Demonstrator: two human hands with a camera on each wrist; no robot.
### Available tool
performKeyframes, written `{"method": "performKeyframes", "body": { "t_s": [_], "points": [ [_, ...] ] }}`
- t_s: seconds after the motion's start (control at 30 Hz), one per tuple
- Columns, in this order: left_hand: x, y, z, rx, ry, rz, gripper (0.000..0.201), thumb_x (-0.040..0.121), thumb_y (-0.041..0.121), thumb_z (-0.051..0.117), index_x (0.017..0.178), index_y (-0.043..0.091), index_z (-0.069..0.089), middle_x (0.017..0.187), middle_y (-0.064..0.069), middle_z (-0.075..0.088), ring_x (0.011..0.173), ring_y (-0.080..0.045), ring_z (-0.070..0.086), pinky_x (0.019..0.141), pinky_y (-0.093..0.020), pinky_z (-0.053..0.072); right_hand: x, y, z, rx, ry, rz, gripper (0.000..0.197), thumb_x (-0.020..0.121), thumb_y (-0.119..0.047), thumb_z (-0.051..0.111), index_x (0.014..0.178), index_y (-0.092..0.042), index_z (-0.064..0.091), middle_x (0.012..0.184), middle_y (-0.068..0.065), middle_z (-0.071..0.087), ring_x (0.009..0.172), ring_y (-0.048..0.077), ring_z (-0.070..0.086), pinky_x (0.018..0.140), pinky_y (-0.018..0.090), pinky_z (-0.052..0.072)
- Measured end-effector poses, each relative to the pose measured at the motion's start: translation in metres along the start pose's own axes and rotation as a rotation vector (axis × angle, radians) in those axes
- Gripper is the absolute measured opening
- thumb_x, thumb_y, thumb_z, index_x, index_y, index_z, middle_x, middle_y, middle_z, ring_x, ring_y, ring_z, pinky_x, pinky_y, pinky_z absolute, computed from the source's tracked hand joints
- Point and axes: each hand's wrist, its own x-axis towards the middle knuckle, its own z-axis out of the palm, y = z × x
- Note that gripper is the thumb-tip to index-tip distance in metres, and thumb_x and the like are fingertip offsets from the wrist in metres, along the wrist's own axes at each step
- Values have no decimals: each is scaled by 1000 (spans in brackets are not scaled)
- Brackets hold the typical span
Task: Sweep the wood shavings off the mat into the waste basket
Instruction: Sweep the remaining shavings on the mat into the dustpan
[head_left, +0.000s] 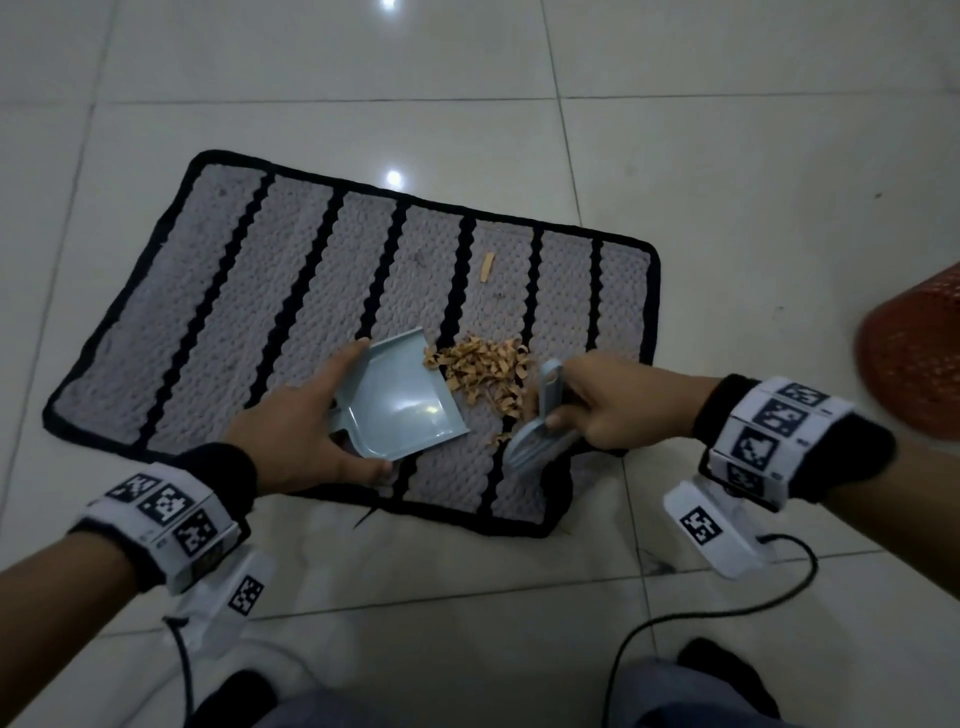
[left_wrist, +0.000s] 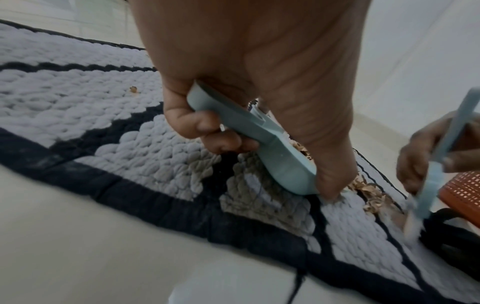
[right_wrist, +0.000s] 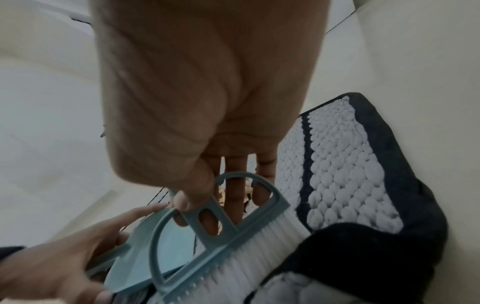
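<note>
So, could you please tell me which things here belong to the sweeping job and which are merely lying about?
For the job:
mat
wood shavings
dustpan, left hand
brush, right hand
waste basket

Just there:
cable
floor tiles

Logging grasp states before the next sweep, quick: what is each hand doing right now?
Left hand: closed on the dustpan, gripping it by the handle end.
Right hand: closed on the brush, gripping its handle beside the wood shavings.

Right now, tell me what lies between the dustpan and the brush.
The pile of wood shavings lies on the mat between dustpan and brush, clearest in the head view.
</note>
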Motion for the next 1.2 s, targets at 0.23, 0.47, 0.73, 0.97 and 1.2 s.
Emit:
{"method": "performKeyframes", "body": {
  "t_s": [0.23, 0.47, 0.73, 0.97, 1.2],
  "points": [
    [-3, 3, 4, -12, 4, 10, 128, 50, 73, 77, 144, 53, -7, 123, -1, 58, 83, -19, 57, 69, -31, 51, 15, -11, -30, 46, 244, -75, 21, 94, -4, 53, 106, -17, 66, 100, -6, 63, 88, 3, 57, 77, 8, 40],
    [-4, 1, 8, -31, 11, 23, 126, 53, 68, 79, 144, 51, -7, 127, 1, 57, 87, -19, 59, 71, -30, 50, 9, -8, -14, -75, -12, -55, 9, 91, -16, 56, 91, -9, 62, 81, 12, 62, 70, 27, 56, 60, 35, 45],
    [-4, 1, 10, -34, 33, 27, 128, 54, 67, 80, 145, 51, -8, 128, 0, 57, 87, -19, 59, 71, -29, 50, 16, -3, -18, 55, 284, -90, 19, 91, -5, 55, 99, -15, 68, 94, -2, 68, 79, -1, 58, 69, 8, 43],
    [-6, 2, 11, -24, 40, 25, 126, 56, 65, 80, 146, 49, -6, 128, 0, 57, 86, -18, 57, 72, -29, 49, 22, -6, -5, -30, 107, -24, 9, 91, -14, 56, 90, -9, 63, 85, 14, 65, 72, 30, 58, 67, 41, 50],
    [-8, 1, 19, -85, 84, 6, 128, 57, 62, 81, 148, 45, -7, 115, -3, 64, 82, -19, 61, 65, -29, 48, 20, -6, -39, 110, 468, -33, 14, 94, -7, 55, 102, -11, 66, 101, 4, 66, 90, 15, 59, 83, 25, 46]
  ]
}}
